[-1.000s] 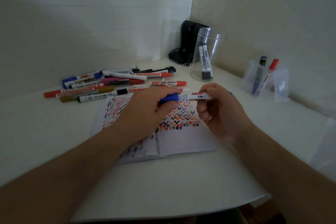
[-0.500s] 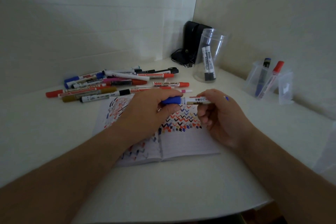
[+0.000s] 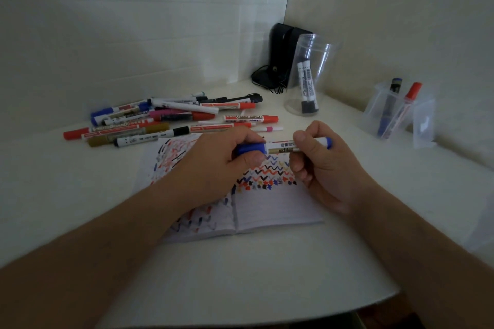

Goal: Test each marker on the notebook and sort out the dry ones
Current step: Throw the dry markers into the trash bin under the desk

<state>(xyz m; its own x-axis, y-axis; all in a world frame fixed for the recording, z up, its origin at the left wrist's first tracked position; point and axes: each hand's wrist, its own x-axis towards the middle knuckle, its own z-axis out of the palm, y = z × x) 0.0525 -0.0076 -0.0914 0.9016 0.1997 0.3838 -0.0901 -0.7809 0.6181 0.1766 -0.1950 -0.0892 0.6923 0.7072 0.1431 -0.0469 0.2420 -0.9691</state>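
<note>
Above the notebook (image 3: pixel 270 205), hands' (image 3: pixel 270 152) marker (image 3: pixel 283 147) still capped

Blue marker (image 3: pixel 284 147) held level over open notebook (image 3: pixel 267 205): left hand (image 3: pixel 224 165) gripping the cap (image 3: pixel 250 148), right hand (image 3: pixel 318 163) the barrel. Marker pile (image 3: pixel 171 117) behind on tabletop (image 3: pixel 240 275). Jar (image 3: pixel 310 75) and clear holder (image 3: pixel 393 112) with markers at right.
</note>
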